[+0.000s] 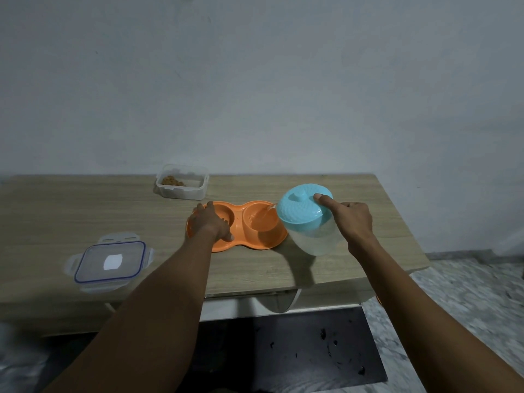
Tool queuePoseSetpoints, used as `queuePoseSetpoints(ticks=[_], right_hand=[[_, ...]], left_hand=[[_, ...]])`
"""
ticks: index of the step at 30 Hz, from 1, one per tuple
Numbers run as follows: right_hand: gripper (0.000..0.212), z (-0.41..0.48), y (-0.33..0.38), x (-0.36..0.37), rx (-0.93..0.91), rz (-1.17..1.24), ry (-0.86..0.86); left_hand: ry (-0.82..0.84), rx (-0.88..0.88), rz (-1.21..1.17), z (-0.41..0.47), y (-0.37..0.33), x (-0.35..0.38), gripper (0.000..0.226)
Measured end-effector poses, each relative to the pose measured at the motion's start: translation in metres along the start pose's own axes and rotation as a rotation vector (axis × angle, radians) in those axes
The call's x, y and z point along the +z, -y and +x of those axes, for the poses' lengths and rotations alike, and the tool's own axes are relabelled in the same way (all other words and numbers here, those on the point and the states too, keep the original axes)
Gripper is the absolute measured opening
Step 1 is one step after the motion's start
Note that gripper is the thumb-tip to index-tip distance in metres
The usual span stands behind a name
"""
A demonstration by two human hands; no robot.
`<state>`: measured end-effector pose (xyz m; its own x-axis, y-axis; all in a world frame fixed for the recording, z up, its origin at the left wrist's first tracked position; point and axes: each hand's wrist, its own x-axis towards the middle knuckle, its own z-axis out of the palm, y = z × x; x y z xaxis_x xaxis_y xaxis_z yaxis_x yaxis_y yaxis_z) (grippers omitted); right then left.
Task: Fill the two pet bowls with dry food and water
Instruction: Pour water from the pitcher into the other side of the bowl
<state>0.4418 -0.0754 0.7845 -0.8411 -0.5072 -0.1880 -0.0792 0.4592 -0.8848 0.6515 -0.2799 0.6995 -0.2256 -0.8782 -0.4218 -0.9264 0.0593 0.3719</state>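
The right hand [355, 222] grips a tilted teal-lidded jug [310, 236], pouring water [266, 213] into the right bowl [262, 222] of the orange feeder [249, 246]. The left hand [211, 222] lies flat, steadying the side holding kibble [225, 219]. Overtilting could splash water onto that kibble.

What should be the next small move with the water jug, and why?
Probably tip the jug back upright soon: the right hand holds it tilted, a thin stream runs into the right bowl, which seems to hold water already, and the left hand rests on the orange dish.
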Motion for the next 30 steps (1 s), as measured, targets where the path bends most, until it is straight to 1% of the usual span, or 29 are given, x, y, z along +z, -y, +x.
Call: queuePoseSetpoints(ticks=[4, 9, 13, 14, 16, 17, 19, 20, 24, 28, 30], right_hand=[[0.093, 0.002, 0.000, -0.001, -0.006, 0.010, 0.002], [0.086, 0.005, -0.004, -0.001, -0.006, 0.041, 0.005], [0.092, 0.008, -0.007, -0.002, 0.019, 0.126, 0.002], [0.087, 0.008, -0.007, -0.003, 0.025, 0.160, 0.003], [0.068, 0.010, -0.006, -0.003, 0.040, 0.233, 0.005], [0.063, 0.011, -0.005, -0.001, 0.042, 0.265, 0.001], [0.066, 0.019, -0.001, 0.004, 0.023, 0.313, -0.016], [0.067, 0.024, 0.003, 0.008, 0.008, 0.328, -0.018], [0.058, 0.050, 0.020, 0.031, -0.034, 0.367, 0.004], [0.064, 0.085, 0.038, 0.066, -0.042, 0.382, 0.071], [0.062, 0.101, 0.045, 0.084, -0.026, 0.379, 0.114]], left_hand=[[-0.006, 0.002, -0.003, -0.001, 0.000, 0.000, 0.128], [-0.003, 0.002, -0.001, -0.002, 0.000, 0.000, 0.128], [0.000, 0.004, -0.001, -0.003, -0.001, -0.001, 0.129], [-0.003, 0.005, -0.001, -0.003, -0.001, -0.001, 0.129], [-0.007, 0.009, -0.001, -0.004, -0.001, -0.001, 0.129], [-0.008, 0.011, -0.008, -0.004, -0.001, -0.002, 0.128], [-0.007, 0.013, -0.027, -0.004, -0.001, -0.002, 0.128], [-0.005, 0.014, -0.031, -0.004, 0.000, -0.001, 0.128], [-0.015, 0.023, -0.032, 0.001, 0.000, 0.002, 0.129], [-0.048, 0.034, -0.035, 0.004, 0.001, 0.005, 0.130], [-0.064, 0.046, -0.018, 0.006, 0.003, 0.006, 0.133]])
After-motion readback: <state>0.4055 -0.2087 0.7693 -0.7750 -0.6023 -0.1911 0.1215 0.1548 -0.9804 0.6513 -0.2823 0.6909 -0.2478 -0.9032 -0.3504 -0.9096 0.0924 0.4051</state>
